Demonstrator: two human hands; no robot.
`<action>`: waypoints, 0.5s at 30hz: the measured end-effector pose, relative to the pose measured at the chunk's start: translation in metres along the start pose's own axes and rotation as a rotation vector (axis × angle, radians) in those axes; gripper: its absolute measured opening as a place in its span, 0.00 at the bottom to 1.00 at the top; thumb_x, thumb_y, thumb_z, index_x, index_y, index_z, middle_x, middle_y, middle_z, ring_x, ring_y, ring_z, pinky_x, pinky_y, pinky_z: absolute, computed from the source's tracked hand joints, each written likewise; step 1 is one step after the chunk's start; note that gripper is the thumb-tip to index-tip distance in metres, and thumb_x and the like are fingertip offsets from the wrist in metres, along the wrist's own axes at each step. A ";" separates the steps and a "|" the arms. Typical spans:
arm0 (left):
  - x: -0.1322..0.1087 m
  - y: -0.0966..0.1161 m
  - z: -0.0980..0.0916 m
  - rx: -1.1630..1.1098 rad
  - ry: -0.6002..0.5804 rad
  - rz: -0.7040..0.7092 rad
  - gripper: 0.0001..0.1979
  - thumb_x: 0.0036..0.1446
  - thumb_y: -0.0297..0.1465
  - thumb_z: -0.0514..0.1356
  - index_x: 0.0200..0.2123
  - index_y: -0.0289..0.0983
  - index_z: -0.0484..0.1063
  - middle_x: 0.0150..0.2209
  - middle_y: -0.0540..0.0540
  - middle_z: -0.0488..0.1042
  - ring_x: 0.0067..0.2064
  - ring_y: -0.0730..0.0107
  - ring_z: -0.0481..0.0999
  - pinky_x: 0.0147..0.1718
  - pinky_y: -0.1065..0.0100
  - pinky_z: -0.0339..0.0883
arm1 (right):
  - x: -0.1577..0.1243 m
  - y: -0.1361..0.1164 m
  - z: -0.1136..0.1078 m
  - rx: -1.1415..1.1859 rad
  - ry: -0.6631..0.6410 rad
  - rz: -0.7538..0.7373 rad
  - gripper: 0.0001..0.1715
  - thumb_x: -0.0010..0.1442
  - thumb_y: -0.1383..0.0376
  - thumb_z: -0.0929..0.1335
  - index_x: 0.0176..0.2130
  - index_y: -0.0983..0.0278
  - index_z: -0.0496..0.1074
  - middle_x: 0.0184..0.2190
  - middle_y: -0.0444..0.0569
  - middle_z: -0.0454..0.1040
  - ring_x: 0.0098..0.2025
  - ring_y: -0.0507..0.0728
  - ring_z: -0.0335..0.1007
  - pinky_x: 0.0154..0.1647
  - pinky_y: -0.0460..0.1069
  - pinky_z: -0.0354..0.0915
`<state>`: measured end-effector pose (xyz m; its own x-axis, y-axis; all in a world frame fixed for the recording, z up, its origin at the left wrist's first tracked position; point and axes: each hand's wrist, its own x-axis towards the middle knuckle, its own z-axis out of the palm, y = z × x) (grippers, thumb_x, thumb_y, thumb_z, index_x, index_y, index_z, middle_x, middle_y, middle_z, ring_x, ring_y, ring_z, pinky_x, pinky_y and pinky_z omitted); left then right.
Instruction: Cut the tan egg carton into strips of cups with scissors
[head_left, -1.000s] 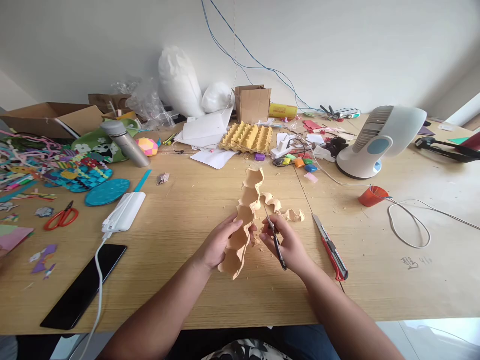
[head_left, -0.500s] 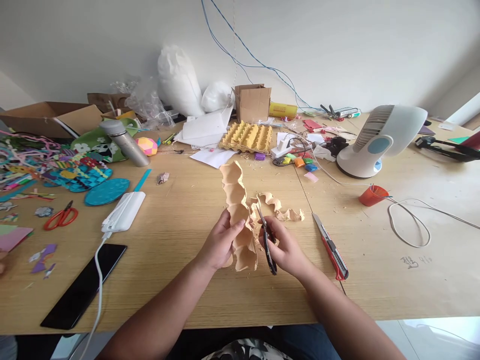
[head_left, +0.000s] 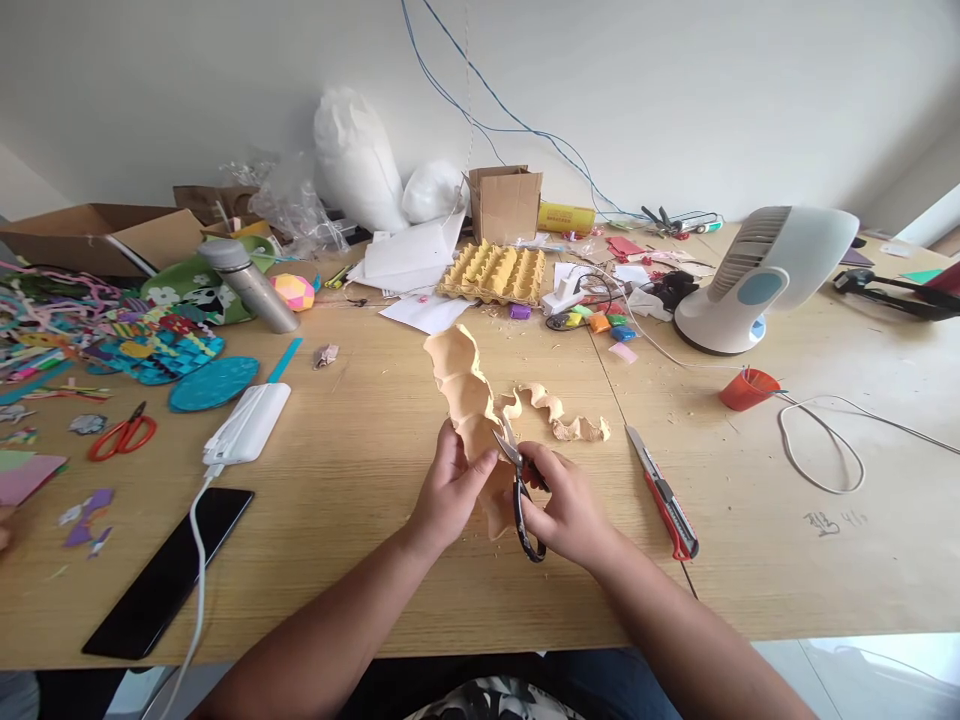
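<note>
Strip [head_left: 459, 392]: one, cupped card, held over the middle of the surface [head_left: 352, 480].
Long axis runs near to far, far end leaning left; hollows face up. Left hand [head_left: 448, 490]: one, fingers pinching the strip, thumb inside. Right hand [head_left: 566, 500]: one, fingers gripping the handles of black scissors [head_left: 517, 490], one pair, blades parted at the strip's right edge. Loose curls [head_left: 581, 430]: two, right of the blades. Knife [head_left: 670, 505]: one, farther right. Phone [head_left: 169, 575]: one, left. Open room: between phone and left hand; also between the strip's near end and the surface's near edge.
</note>
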<state>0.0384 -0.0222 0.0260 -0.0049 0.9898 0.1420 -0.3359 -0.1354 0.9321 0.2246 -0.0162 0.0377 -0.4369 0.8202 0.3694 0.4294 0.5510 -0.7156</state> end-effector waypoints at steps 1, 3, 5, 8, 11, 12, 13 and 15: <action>-0.002 0.000 0.001 0.022 0.011 0.006 0.18 0.67 0.38 0.67 0.55 0.44 0.67 0.54 0.45 0.78 0.55 0.61 0.79 0.56 0.61 0.73 | 0.000 -0.001 0.000 -0.006 0.007 0.003 0.20 0.65 0.59 0.69 0.54 0.61 0.68 0.35 0.47 0.75 0.35 0.56 0.71 0.36 0.50 0.66; -0.004 0.001 0.005 0.067 0.040 0.016 0.17 0.67 0.39 0.67 0.54 0.44 0.67 0.53 0.45 0.78 0.56 0.61 0.79 0.56 0.61 0.72 | 0.000 -0.003 0.000 -0.019 0.011 0.011 0.20 0.65 0.57 0.70 0.54 0.61 0.68 0.35 0.47 0.76 0.35 0.57 0.72 0.37 0.50 0.67; -0.006 0.003 0.008 0.101 0.076 0.031 0.18 0.66 0.39 0.68 0.54 0.44 0.66 0.53 0.45 0.78 0.56 0.60 0.78 0.56 0.61 0.72 | 0.000 -0.003 -0.001 -0.031 0.009 0.018 0.21 0.65 0.56 0.71 0.54 0.60 0.68 0.34 0.47 0.76 0.35 0.57 0.72 0.37 0.50 0.67; -0.008 0.007 0.012 0.123 0.101 0.042 0.22 0.64 0.40 0.69 0.56 0.44 0.66 0.52 0.44 0.77 0.55 0.59 0.78 0.54 0.61 0.72 | 0.000 -0.003 -0.002 -0.048 -0.007 0.020 0.22 0.66 0.54 0.71 0.55 0.60 0.68 0.34 0.46 0.76 0.34 0.57 0.72 0.36 0.49 0.66; -0.007 0.007 0.012 0.141 0.090 0.054 0.21 0.65 0.40 0.68 0.56 0.44 0.65 0.52 0.44 0.77 0.54 0.60 0.78 0.54 0.62 0.72 | 0.000 -0.002 -0.003 -0.062 -0.021 0.009 0.22 0.68 0.54 0.70 0.55 0.61 0.68 0.33 0.46 0.76 0.33 0.56 0.72 0.35 0.49 0.65; -0.007 0.007 0.011 0.150 0.085 0.059 0.21 0.66 0.40 0.68 0.56 0.44 0.65 0.52 0.44 0.77 0.54 0.60 0.78 0.55 0.62 0.72 | 0.000 -0.002 -0.003 -0.066 -0.023 0.007 0.21 0.68 0.54 0.70 0.55 0.61 0.68 0.33 0.46 0.76 0.32 0.56 0.71 0.35 0.49 0.64; -0.007 0.007 0.011 0.158 0.083 0.064 0.20 0.66 0.40 0.67 0.56 0.44 0.64 0.52 0.44 0.77 0.54 0.61 0.78 0.55 0.62 0.72 | -0.001 -0.002 -0.003 -0.069 -0.025 0.009 0.21 0.68 0.53 0.70 0.55 0.61 0.68 0.32 0.46 0.76 0.32 0.56 0.71 0.34 0.49 0.63; -0.007 0.006 0.010 0.172 0.086 0.064 0.21 0.67 0.40 0.67 0.56 0.44 0.64 0.53 0.44 0.77 0.54 0.61 0.78 0.55 0.62 0.71 | -0.001 -0.001 -0.003 -0.077 -0.033 0.018 0.21 0.69 0.54 0.70 0.55 0.61 0.69 0.32 0.46 0.76 0.31 0.56 0.71 0.33 0.48 0.62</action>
<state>0.0455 -0.0304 0.0336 -0.1038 0.9780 0.1811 -0.1665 -0.1966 0.9662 0.2267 -0.0170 0.0398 -0.4538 0.8253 0.3360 0.4961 0.5473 -0.6741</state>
